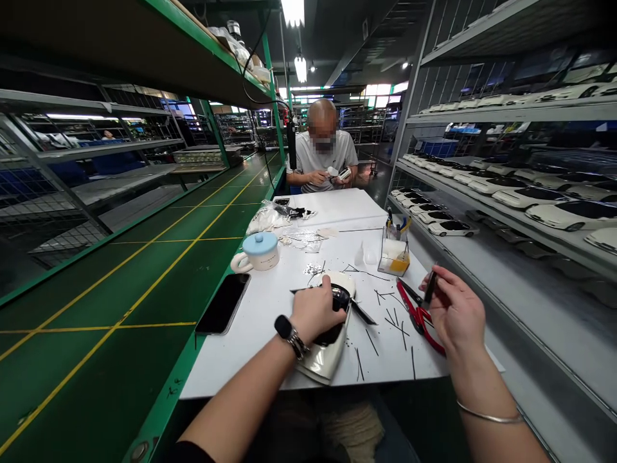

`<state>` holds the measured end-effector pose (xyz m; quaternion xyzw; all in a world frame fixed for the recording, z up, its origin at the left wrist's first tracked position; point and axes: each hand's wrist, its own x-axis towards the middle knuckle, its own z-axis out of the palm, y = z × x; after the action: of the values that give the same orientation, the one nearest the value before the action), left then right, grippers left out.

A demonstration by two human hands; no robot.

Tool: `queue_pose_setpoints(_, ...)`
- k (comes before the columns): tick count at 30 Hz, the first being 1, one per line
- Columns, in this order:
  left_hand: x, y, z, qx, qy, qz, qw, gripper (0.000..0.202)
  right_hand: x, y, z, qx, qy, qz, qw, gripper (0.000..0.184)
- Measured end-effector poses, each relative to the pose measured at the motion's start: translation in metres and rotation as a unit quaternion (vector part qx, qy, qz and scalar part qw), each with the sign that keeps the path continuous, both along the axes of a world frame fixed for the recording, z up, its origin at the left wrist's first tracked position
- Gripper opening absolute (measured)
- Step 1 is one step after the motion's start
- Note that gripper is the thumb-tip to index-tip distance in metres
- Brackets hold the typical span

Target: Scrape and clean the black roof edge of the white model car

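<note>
A cream model car body (326, 350) with a dark window part lies on the white table (260, 360) in front of me. My left hand (314, 313), with a watch on the wrist, is closed over the top of it and presses on the dark part. My right hand (453, 312) is raised to the right and pinches a small black strip (430, 287) between thumb and fingers. Red-handled pliers (418, 315) lie on the table just left of that hand. Several thin black strips (385, 321) are scattered between the two hands.
A black phone (223, 303) and a lidded blue-and-white mug (259, 251) sit at the left edge. A clear tool holder (394, 252) stands behind. A person (324, 151) sits across the table handling a part. Shelves of white car bodies (530, 193) line the right; a green conveyor (120, 296) runs left.
</note>
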<state>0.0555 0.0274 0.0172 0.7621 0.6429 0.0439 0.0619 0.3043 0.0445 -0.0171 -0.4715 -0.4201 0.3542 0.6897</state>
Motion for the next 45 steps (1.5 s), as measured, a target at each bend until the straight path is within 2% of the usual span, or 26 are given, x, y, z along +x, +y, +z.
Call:
queue_pose_setpoints(4,-0.042,0.018,0.007,-0.031,-0.035,-0.134,0.99,0.072,-0.009,-0.012,0.002,-0.035,0.099,0.084,0.991,0.047)
queue_pose_setpoints(7,-0.072,0.02,0.003,-0.024,-0.082,-0.171,0.982,0.066,-0.028,-0.02,-0.001,-0.06,0.11,0.141,0.982,0.038)
queue_pose_setpoints(10,-0.097,0.008,-0.01,0.025,-0.117,-0.138,0.983,0.075,-0.051,-0.027,-0.005,-0.077,0.076,0.214,0.971,0.033)
queue_pose_setpoints(13,-0.118,-0.008,-0.03,0.067,-0.127,-0.084,0.986,0.086,-0.071,-0.029,-0.006,-0.085,0.013,0.303,0.949,0.033)
queue_pose_setpoints(16,-0.131,-0.018,-0.05,0.091,-0.127,-0.039,0.987,0.087,-0.088,-0.028,-0.006,-0.08,-0.067,0.37,0.923,0.028)
queue_pose_setpoints(18,-0.134,-0.019,-0.059,0.101,-0.131,-0.03,0.986,0.087,-0.098,-0.025,-0.007,-0.07,-0.125,0.395,0.907,0.022)
queue_pose_setpoints(22,-0.133,-0.017,-0.069,0.119,-0.149,-0.045,0.981,0.086,-0.115,-0.021,-0.008,-0.021,-0.253,0.42,0.872,0.017)
queue_pose_setpoints(25,-0.133,-0.015,-0.072,0.133,-0.159,-0.054,0.977,0.084,-0.124,-0.016,-0.006,0.039,-0.333,0.408,0.849,0.012)
queue_pose_setpoints(28,-0.135,-0.014,-0.074,0.143,-0.168,-0.061,0.974,0.081,-0.13,-0.01,-0.005,0.092,-0.387,0.393,0.829,0.008)
queue_pose_setpoints(32,-0.137,-0.013,-0.075,0.149,-0.179,-0.073,0.97,0.08,-0.135,-0.003,-0.005,0.123,-0.43,0.39,0.805,0.005)
queue_pose_setpoints(38,-0.136,-0.012,-0.072,0.151,-0.19,-0.098,0.965,0.077,-0.14,0.003,-0.005,0.122,-0.456,0.388,0.791,0.007)
queue_pose_setpoints(45,-0.136,-0.019,-0.072,0.162,-0.187,-0.103,0.963,0.077,-0.14,0.016,0.013,0.045,-0.436,0.418,0.796,0.014)
